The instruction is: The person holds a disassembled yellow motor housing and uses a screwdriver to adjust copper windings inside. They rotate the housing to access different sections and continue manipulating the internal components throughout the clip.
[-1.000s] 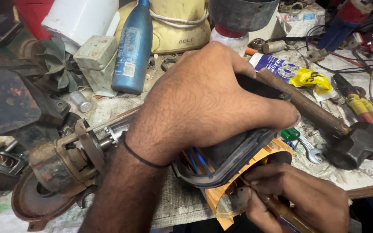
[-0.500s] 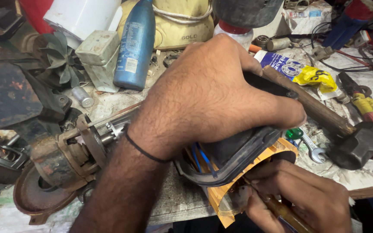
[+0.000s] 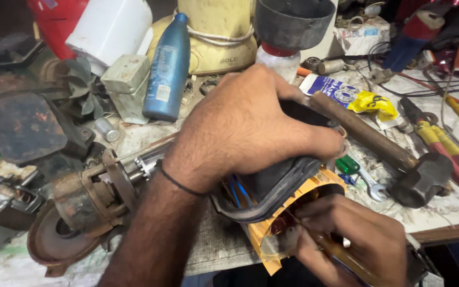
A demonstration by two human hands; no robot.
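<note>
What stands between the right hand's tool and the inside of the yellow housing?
Nothing visible. The right hand points its thin tool into the yellow housing, whose opening shows bare; the left hand grips the dark cover above.

The left hand covers most of the black housing, so its top cannot be seen. The right hand hides the tool's handle, and the tip is lost inside the yellow casing, whose lower end the frame cuts off. The rusty motor blocks the shaft's far end.
</note>
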